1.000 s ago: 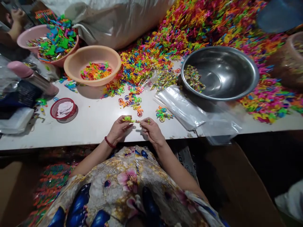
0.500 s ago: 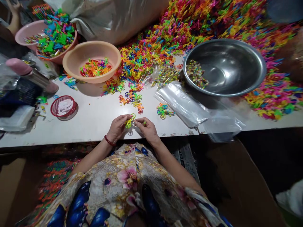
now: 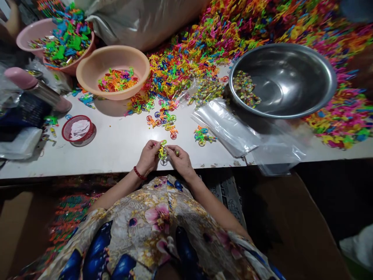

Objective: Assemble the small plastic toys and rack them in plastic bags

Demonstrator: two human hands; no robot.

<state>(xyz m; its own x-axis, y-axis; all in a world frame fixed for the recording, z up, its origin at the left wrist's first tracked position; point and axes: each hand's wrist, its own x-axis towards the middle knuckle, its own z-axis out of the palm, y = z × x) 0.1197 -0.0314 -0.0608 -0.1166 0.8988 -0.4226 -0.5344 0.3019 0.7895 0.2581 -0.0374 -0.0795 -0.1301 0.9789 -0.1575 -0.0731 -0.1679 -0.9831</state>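
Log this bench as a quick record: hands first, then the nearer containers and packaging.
Left hand: pinching a yellow-green toy bicycle
Right hand: at the toy bicycle's opposite side, small green piece tucked in
Peach basin: multicoloured plastic pieces
Steel bowl: small mixed-colour pieces at its left
Red mesh basket: white paper slips
Clear plastic bags: flat, partly overhanging the white table
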